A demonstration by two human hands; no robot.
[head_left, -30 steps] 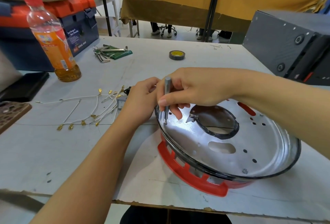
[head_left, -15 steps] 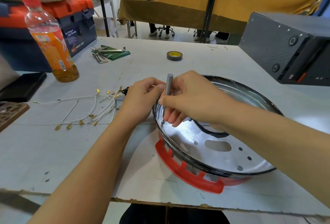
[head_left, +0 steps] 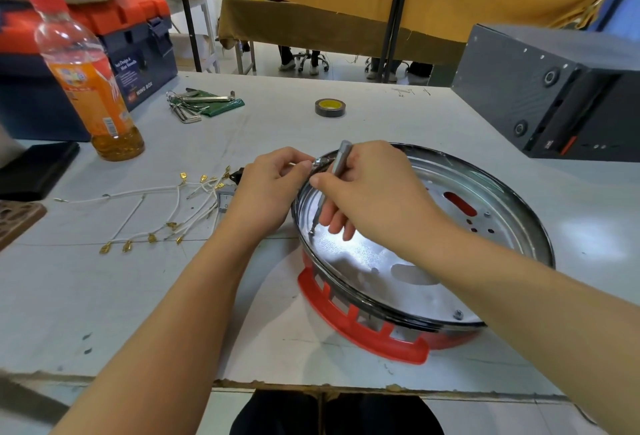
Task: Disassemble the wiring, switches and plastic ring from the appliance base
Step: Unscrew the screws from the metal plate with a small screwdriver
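Note:
The round metal appliance base (head_left: 450, 192) lies on the table, with its red plastic ring (head_left: 360, 327) showing along the near underside. My right hand (head_left: 367, 192) grips a slim grey screwdriver (head_left: 341, 157) held upright, its tip on a screw at the base's left inner edge. My left hand (head_left: 273, 188) pinches the base's left rim beside the tool. A bundle of white wires (head_left: 156, 209) with gold terminals lies loose to the left, and a small switch part (head_left: 223, 200) sits partly hidden behind my left hand.
An orange drink bottle (head_left: 86, 88) and a blue and orange toolbox (head_left: 138, 50) stand at the back left. Hex keys on a green pouch (head_left: 204, 105) and a tape roll (head_left: 330, 107) lie behind. A dark grey case (head_left: 554, 98) sits at the right.
The view has shifted slightly and the base now sits flatter on the table. Both hands stay at the left rim, with the screwdriver still on the same screw.

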